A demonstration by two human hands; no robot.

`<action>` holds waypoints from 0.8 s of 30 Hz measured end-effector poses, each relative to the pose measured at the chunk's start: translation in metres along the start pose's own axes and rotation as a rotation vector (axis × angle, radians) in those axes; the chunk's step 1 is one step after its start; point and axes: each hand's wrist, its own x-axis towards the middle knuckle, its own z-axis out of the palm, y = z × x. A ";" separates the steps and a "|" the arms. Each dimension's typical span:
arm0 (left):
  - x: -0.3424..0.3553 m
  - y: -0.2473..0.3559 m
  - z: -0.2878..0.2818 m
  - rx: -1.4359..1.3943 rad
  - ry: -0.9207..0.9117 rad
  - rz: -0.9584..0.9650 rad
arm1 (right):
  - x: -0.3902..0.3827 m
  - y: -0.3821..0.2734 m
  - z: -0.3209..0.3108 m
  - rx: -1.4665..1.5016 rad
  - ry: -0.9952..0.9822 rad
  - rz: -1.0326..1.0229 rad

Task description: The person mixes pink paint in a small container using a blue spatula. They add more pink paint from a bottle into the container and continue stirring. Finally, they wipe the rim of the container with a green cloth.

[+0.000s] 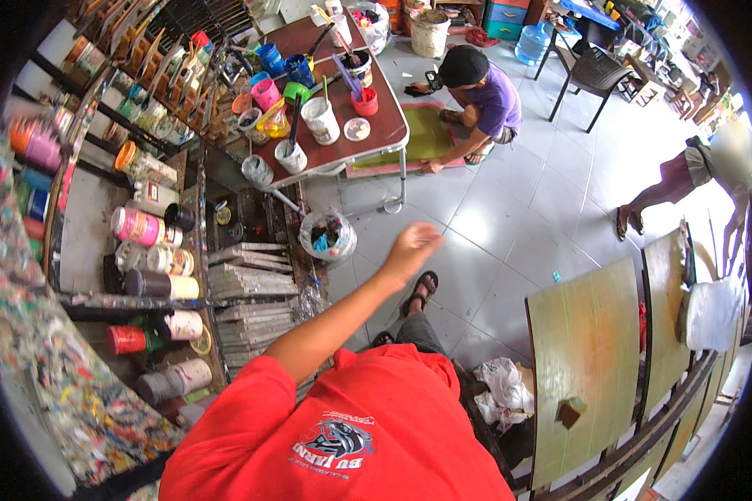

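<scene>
My left hand [413, 250] reaches out over the tiled floor, its fingers loosely stretched and nothing seen in them. It touches nothing. Left of it, on the floor, stands a white bucket [345, 244] lined with plastic, with dark and blue waste inside. Farther off, a brown table [382, 117] carries paint tubs, among them a white tub [319, 119], a red cup [364, 102] and a pink cup [265, 93]. My right hand is out of the picture.
Beyond the table a person in purple [495, 100] squats with a hand at a green mesh screen [426, 134]. At far right another person [685, 175] leans over. Large upright screens [585, 351] stand on my right. Shelves of paint bottles [146, 227] line my left.
</scene>
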 end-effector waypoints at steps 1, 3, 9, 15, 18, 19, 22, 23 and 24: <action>0.032 -0.016 -0.040 0.161 0.164 -0.045 | 0.013 -0.012 -0.001 -0.007 -0.001 0.015; 0.091 -0.040 -0.110 0.397 0.347 -0.051 | 0.035 -0.035 -0.008 -0.020 0.008 0.046; 0.216 -0.049 -0.237 0.821 0.589 -0.088 | 0.065 -0.110 -0.026 -0.026 0.043 0.110; 0.315 -0.064 -0.283 0.885 0.758 -0.057 | 0.070 -0.166 -0.039 -0.025 0.101 0.173; 0.350 -0.073 -0.291 0.920 0.885 0.022 | 0.059 -0.180 -0.039 -0.015 0.148 0.216; 0.360 -0.059 -0.283 0.943 0.853 0.020 | 0.045 -0.179 -0.025 0.023 0.174 0.240; 0.387 -0.057 -0.274 0.935 0.857 0.048 | -0.004 -0.175 0.010 0.086 0.254 0.267; 0.402 -0.061 -0.281 0.936 0.840 0.047 | -0.016 -0.175 0.022 0.099 0.275 0.263; 0.412 -0.070 -0.297 0.949 0.838 -0.010 | -0.025 -0.177 0.030 0.107 0.292 0.250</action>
